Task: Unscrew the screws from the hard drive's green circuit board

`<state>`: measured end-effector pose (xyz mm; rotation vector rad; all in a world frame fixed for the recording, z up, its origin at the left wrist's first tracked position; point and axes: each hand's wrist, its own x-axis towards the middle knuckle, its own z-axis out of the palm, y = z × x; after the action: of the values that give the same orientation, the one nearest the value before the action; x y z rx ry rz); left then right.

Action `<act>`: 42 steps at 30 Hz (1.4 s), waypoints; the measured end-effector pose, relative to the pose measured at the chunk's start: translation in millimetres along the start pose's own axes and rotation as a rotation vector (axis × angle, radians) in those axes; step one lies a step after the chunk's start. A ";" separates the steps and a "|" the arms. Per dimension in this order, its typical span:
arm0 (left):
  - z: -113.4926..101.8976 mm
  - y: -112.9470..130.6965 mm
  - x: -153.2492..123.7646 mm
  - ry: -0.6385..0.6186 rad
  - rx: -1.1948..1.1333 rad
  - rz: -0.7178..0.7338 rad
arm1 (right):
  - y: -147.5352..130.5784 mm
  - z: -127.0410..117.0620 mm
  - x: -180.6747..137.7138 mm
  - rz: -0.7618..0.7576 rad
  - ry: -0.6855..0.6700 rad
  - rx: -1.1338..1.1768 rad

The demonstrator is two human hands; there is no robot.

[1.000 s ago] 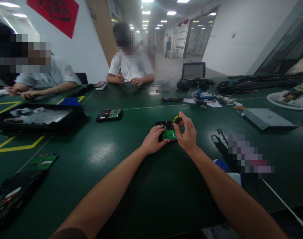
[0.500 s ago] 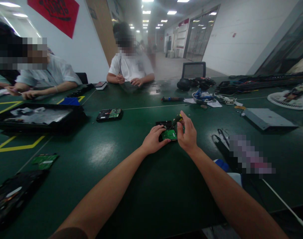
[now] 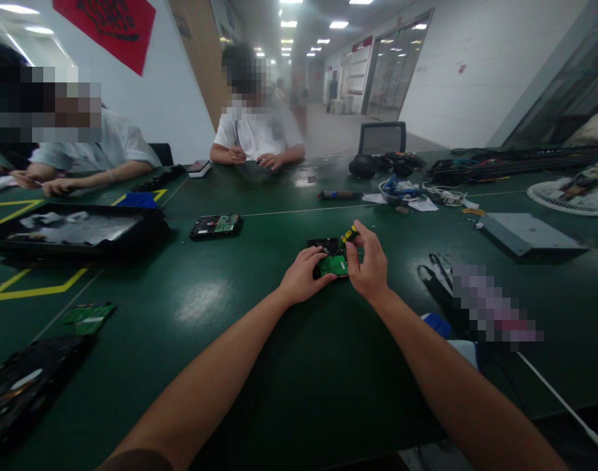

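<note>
A hard drive [image 3: 334, 265] with a green circuit board facing up lies on the table in front of me. My left hand [image 3: 303, 276] grips its left side, thumb along the near edge and fingers over the far part. Above the drive's right side, my right hand [image 3: 370, 265] pinches a short yellow-and-black screwdriver [image 3: 351, 234] between thumb and fingers. The handle tilts over the drive; its tip is too small or hidden to make out.
Another hard drive [image 3: 215, 226] lies left of centre. A black tray [image 3: 152, 226], a loose green circuit board [image 3: 89, 318] and a dark opened device [image 3: 34, 386] are on the left. A grey metal box [image 3: 532, 234] stands right. Two people sit across the table.
The screwdriver handle has turned in my right fingers, showing more yellow, and the fingertips have shifted slightly. My left hand and the hard drive stay in place.
</note>
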<state>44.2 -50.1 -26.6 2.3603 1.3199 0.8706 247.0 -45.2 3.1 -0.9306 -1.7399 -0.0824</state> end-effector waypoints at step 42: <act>-1.2 1.2 0.2 -0.004 0.004 -0.003 | 4.1 1.5 -1.0 0.009 -0.006 -0.005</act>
<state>44.3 -50.6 -25.0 2.3610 1.3246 0.8622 248.4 -42.2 0.1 -0.9431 -1.7418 -0.0784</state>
